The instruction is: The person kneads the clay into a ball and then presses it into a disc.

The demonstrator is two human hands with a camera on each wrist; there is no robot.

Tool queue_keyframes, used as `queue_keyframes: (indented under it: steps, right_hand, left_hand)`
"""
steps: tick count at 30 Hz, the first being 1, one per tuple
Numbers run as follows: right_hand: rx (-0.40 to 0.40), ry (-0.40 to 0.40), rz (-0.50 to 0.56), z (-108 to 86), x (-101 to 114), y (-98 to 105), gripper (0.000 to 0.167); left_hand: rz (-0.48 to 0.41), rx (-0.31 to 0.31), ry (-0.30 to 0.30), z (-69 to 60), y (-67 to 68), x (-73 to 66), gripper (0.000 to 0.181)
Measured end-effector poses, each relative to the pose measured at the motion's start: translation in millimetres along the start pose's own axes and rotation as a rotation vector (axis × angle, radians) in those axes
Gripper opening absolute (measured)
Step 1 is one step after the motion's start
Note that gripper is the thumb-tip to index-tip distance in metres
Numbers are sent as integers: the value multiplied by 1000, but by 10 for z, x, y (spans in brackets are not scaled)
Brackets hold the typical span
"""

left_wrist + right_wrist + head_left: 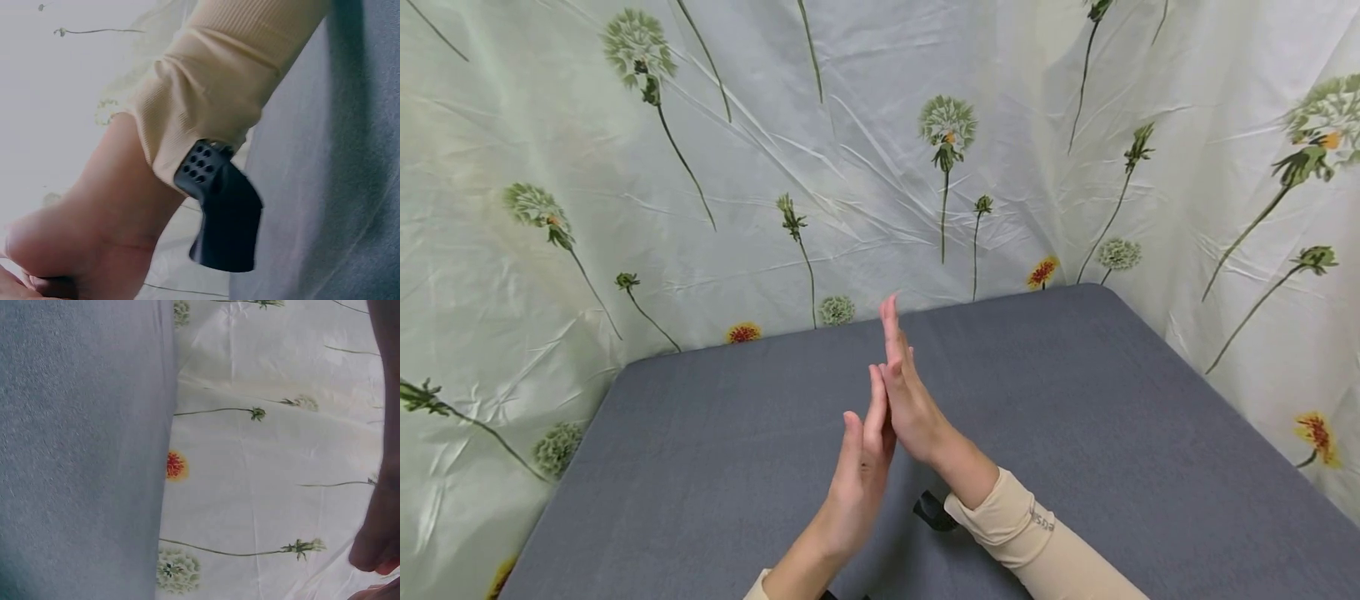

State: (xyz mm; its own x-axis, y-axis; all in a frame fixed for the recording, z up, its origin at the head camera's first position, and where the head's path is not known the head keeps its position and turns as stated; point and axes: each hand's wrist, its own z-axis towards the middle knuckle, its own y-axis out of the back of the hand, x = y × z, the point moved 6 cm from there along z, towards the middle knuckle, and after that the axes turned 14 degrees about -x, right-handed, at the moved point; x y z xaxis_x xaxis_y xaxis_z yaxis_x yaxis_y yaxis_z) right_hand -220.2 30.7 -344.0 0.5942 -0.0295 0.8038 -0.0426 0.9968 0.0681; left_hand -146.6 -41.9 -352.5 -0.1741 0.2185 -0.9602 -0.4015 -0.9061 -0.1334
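Note:
Above the grey surface, my left hand (859, 479) and right hand (916, 412) meet palm side to palm side, with straight fingers pointing up and away. The right hand sits higher and farther forward, so the left fingertips touch around its palm and lower fingers. My left thumb (851, 446) stands apart from its fingers. Neither hand shows an object, though the surfaces between them are hidden. In the left wrist view, the right wrist (125, 200) comes out of a beige sleeve (206, 81). The right wrist view catches only a dark part of a hand (381, 519) at its right edge.
A grey cloth-covered table (722, 450) spreads under both arms. White curtains (865, 167) with dandelion prints hang behind it and along its sides. A black strapped-on device (934, 510) hangs below the right cuff, seen closer as a black mount (228, 215) in the left wrist view.

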Motion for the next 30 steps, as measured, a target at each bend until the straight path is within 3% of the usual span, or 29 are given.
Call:
queue_keyframes:
  steps: [8,17,24,30]
  right_hand:
    - [61,-7,-2,-120,-10,-163,87]
    - [175,-6,-12,-338,77,-425,76]
    - [192,8,-29,-395,135,-490,79]
    - [155,31,-39,-379,186,-440,82]
  left_hand:
    - [10,-106,-76,-9,116,-76,66]
    - [47,-281,-169,46,363,-185,64]
    - [40,-295,-134,125,495,-86,67]
    - [34,-271,-81,176,475,50,65]
